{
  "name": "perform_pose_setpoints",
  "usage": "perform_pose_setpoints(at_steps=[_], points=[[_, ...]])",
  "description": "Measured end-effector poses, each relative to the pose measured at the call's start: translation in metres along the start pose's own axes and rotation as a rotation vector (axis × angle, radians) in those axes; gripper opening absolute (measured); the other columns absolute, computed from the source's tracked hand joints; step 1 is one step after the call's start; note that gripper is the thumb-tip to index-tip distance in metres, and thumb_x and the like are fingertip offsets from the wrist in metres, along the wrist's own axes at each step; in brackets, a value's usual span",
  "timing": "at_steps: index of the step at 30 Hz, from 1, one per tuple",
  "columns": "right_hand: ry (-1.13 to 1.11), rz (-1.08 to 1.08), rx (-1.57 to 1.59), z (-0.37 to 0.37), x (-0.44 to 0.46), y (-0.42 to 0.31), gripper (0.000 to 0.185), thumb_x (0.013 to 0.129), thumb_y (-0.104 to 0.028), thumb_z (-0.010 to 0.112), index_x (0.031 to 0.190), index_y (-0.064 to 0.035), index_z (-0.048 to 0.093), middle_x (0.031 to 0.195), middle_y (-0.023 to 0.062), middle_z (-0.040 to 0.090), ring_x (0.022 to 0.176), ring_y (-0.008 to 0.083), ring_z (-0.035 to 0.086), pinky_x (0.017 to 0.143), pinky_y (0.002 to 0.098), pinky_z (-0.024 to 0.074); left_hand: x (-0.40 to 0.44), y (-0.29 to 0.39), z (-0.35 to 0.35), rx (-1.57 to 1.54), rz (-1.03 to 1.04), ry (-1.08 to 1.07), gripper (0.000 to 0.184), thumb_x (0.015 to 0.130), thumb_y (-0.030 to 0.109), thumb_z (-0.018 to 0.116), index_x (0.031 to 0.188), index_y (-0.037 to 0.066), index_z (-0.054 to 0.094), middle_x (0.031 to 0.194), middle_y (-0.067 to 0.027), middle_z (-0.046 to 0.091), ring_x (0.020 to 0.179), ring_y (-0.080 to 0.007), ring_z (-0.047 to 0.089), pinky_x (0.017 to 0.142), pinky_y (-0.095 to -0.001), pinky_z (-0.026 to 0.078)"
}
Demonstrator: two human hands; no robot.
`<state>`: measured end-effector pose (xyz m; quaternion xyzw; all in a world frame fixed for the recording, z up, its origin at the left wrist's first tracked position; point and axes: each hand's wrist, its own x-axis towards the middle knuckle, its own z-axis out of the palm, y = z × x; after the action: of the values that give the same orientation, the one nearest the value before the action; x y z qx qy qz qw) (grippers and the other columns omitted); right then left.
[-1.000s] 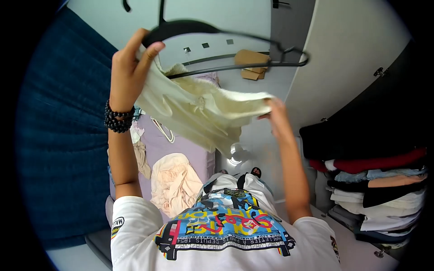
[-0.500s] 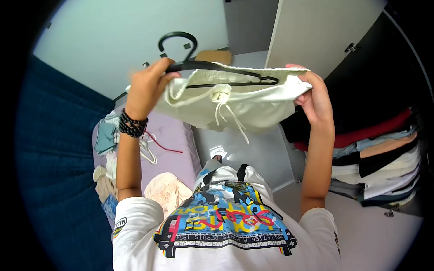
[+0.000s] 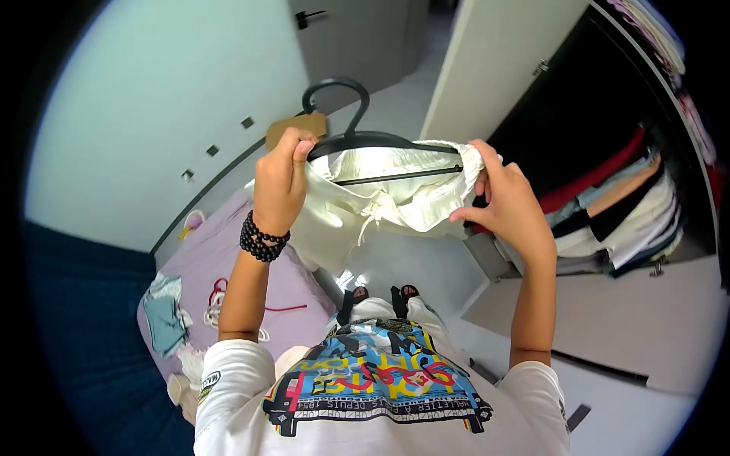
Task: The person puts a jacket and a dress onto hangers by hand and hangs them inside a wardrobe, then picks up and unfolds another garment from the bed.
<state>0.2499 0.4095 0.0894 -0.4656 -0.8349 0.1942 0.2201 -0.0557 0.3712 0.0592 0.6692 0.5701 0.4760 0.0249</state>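
A black clothes hanger (image 3: 380, 140) with its hook upward is inside the gathered waist of a white drawstring garment (image 3: 327, 220). Whether this is trousers or a skirt I cannot tell. My left hand (image 3: 281, 178), with dark beads at the wrist, is closed around the hanger's left end and the waistband there. On the other side, my right hand (image 3: 513, 201) has its fingers over the elastic waistband, thumb apart below. The hanger's right tip is hidden by the bunched waistband. A tied cord hangs at the garment's front.
To the right, an open wardrobe (image 3: 593, 99) holds folded clothes (image 3: 616, 209) in a stack. On the left is a bed (image 3: 205, 258) with clothes (image 3: 166, 319), white hangers and a red cord. A cardboard piece (image 3: 293, 128) is by the wall, near a grey door (image 3: 350, 45).
The view has swung right. The hanger's right end has gone into the waistband, which is now bunched around it. My right hand has shifted from the garment's corner to over the waistband.
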Motion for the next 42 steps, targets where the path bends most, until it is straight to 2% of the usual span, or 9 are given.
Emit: perform_pose_setpoints(at_steps=[8, 12, 18, 21, 27, 32, 34, 36, 42], points=[[0.334, 0.042, -0.673, 0.01, -0.061, -0.025, 0.033, 0.065, -0.012, 0.075, 0.096, -0.0089, 0.062, 0.068, 0.0054, 0.058, 0.069, 0.0222, 0.056, 0.072, 0.0338, 0.0394, 0.014, -0.012, 0.02, -0.284, 0.209, -0.258, 0.017, 0.097, 0.011, 0.047, 0.088, 0.0, 0.055, 0.074, -0.0142, 0.06, 0.059, -0.0282, 0.055, 0.057, -0.0317, 0.044], [0.511, -0.111, -0.335, 0.002, -0.081, -0.022, 0.028, 0.068, -0.014, 0.075, 0.09, -0.0033, 0.062, 0.068, 0.0085, 0.054, 0.067, 0.0229, 0.054, 0.068, 0.034, 0.0454, 0.034, 0.009, 0.03, -0.428, 0.289, -0.35, 0.019, 0.097, 0.014, 0.048, 0.087, 0.0, 0.055, 0.071, -0.0149, 0.058, 0.058, -0.0281, 0.057, 0.055, -0.0315, 0.044], [-0.038, 0.464, 0.345, -0.031, -0.168, 0.001, 0.02, 0.087, -0.014, 0.066, 0.103, -0.0032, 0.06, 0.08, 0.0086, 0.06, 0.071, 0.0177, 0.058, 0.069, 0.0276, 0.0464, 0.057, 0.077, 0.129, -0.63, 0.28, -0.531, 0.018, 0.094, 0.016, 0.052, 0.083, 0.003, 0.057, 0.059, -0.0147, 0.051, 0.051, -0.0301, 0.054, 0.05, -0.0353, 0.04], [0.043, 0.49, 0.78, -0.027, -0.181, -0.001, 0.04, 0.089, -0.005, 0.061, 0.125, -0.0045, 0.045, 0.108, 0.0017, 0.055, 0.098, 0.0078, 0.049, 0.085, 0.0222, 0.04, 0.055, 0.104, 0.207, -0.732, 0.352, -0.534, 0.027, 0.093, 0.02, 0.052, 0.073, 0.003, 0.054, 0.056, -0.0163, 0.046, 0.049, -0.0308, 0.052, 0.047, -0.0366, 0.037], [0.37, 0.336, 1.571, 0.017, -0.148, 0.048, 0.056, 0.081, -0.027, 0.065, 0.127, -0.0026, 0.046, 0.122, 0.0092, 0.051, 0.111, 0.0175, 0.053, 0.09, 0.0286, 0.0433, 0.103, 0.15, 0.308, -0.907, 0.436, -0.481, 0.035, 0.095, 0.022, 0.048, 0.068, 0.0, 0.051, 0.056, -0.0147, 0.049, 0.049, -0.0297, 0.052, 0.048, -0.0353, 0.038], [0.52, 0.476, 1.675, -0.017, -0.067, 0.106, 0.048, 0.088, -0.034, 0.059, 0.121, 0.0011, 0.052, 0.106, 0.0115, 0.064, 0.094, 0.0205, 0.065, 0.083, 0.0337, 0.0518, 0.187, 0.174, 0.388, -0.943, 0.467, -0.38, 0.031, 0.096, 0.02, 0.043, 0.075, -0.001, 0.053, 0.066, -0.0174, 0.052, 0.062, -0.0321, 0.055, 0.058, -0.0349, 0.042], [0.599, 0.514, 1.647, -0.051, -0.024, 0.114, 0.043, 0.089, -0.035, 0.058, 0.115, -0.0002, 0.056, 0.1, 0.0114, 0.066, 0.089, 0.0206, 0.066, 0.082, 0.0331, 0.0522, 0.227, 0.173, 0.42, -1.094, 0.426, -0.545, 0.029, 0.099, 0.025, 0.042, 0.098, 0.001, 0.057, 0.086, -0.0046, 0.058, 0.084, -0.0137, 0.054, 0.083, -0.0258, 0.042], [0.571, 0.441, 1.578, -0.078, 0.007, 0.135, 0.042, 0.088, -0.035, 0.059, 0.113, -0.0002, 0.057, 0.101, 0.0118, 0.066, 0.088, 0.0205, 0.065, 0.081, 0.0336, 0.0523, 0.267, 0.161, 0.435, -1.097, 0.41, -0.583, 0.036, 0.1, 0.028, 0.042, 0.125, 0.003, 0.05, 0.108, -0.0065, 0.061, 0.109, -0.0161, 0.053, 0.099, -0.0288, 0.037], [0.575, 0.237, 1.587, -0.118, 0.074, 0.221, 0.042, 0.086, -0.031, 0.059, 0.112, 0.0018, 0.057, 0.102, 0.0145, 0.065, 0.089, 0.0253, 0.064, 0.083, 0.0367, 0.0514, 0.268, 0.127, 0.42, -1.089, 0.372, -0.194, 0.042, 0.097, 0.029, 0.047, 0.129, 0.003, 0.048, 0.12, -0.0126, 0.059, 0.114, -0.0227, 0.054, 0.1, -0.035, 0.039]])
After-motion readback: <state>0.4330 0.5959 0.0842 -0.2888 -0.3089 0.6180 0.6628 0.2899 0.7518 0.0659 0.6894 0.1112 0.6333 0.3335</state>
